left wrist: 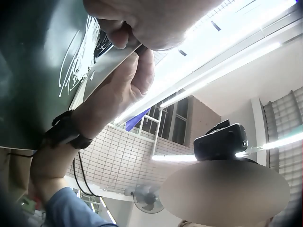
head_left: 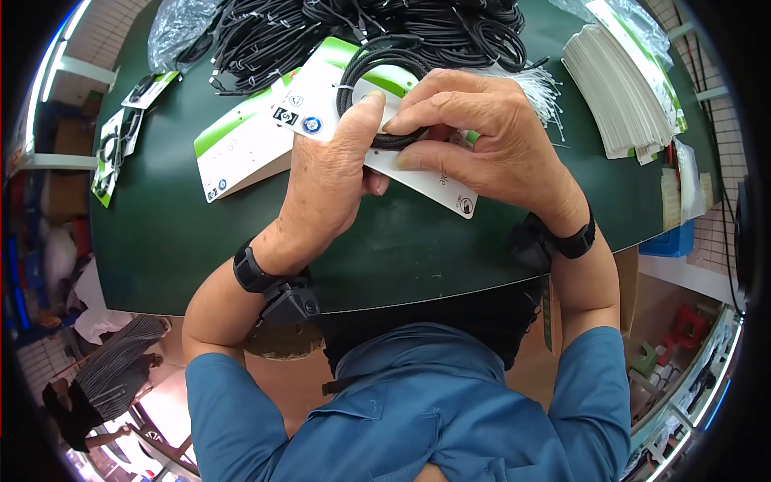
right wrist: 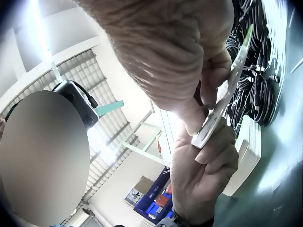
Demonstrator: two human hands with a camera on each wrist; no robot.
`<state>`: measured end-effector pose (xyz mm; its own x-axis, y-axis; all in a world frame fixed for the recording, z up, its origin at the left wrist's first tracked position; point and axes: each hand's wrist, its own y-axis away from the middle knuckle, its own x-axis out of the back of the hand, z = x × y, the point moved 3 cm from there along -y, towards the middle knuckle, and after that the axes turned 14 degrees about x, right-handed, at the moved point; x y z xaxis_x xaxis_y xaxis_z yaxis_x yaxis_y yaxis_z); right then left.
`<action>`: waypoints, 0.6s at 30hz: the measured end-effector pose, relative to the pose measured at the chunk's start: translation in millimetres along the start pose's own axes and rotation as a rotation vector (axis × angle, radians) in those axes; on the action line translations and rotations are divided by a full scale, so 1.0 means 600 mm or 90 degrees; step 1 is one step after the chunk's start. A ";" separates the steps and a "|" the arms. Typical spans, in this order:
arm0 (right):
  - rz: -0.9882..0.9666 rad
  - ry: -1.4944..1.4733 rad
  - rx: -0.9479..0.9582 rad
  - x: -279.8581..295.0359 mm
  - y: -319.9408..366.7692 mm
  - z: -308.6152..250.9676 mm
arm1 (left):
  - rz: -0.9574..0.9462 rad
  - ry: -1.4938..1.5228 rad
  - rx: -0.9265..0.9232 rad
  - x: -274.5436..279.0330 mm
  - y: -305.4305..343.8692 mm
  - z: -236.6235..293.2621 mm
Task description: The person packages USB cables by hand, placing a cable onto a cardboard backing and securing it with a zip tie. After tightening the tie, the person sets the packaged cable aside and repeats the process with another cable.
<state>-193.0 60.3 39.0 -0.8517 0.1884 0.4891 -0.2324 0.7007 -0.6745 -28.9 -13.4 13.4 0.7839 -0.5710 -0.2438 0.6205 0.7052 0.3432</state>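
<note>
A black coiled cable (head_left: 347, 87) lies against a white and green card (head_left: 440, 189), near the middle of the table in the head view. My left hand (head_left: 328, 173) grips the card from the left, its thumb laid over the coil and its other fingers behind the card. From the right, my right hand (head_left: 502, 132) pinches at the coil's lower right side with thumb and forefinger; whatever small part sits between those fingertips is hidden. The right wrist view shows the card (right wrist: 221, 113) edge-on between both hands. A pale tie is looped around the coil's left side.
Behind the hands spreads a heap of black cables (head_left: 277, 36), with white zip ties (head_left: 536, 95) beside it. A stack of cards (head_left: 614, 96) stands at right, another card stack (head_left: 241, 157) at left. Carded cables (head_left: 120, 132) lie by the left edge of the green table (head_left: 434, 269).
</note>
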 end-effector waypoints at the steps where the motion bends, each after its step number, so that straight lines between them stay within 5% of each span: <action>1: -0.001 0.000 0.001 0.001 0.000 0.000 | -0.010 0.004 0.006 0.000 0.000 0.000; 18: 0.007 0.016 0.034 0.011 -0.009 -0.003 | 0.030 -0.077 -0.066 0.011 -0.005 0.004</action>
<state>-196.5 58.7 46.7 -0.8426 0.2139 0.4943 -0.2479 0.6608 -0.7085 -25.5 -20.2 12.9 0.8075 -0.5782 -0.1163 0.5870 0.7685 0.2546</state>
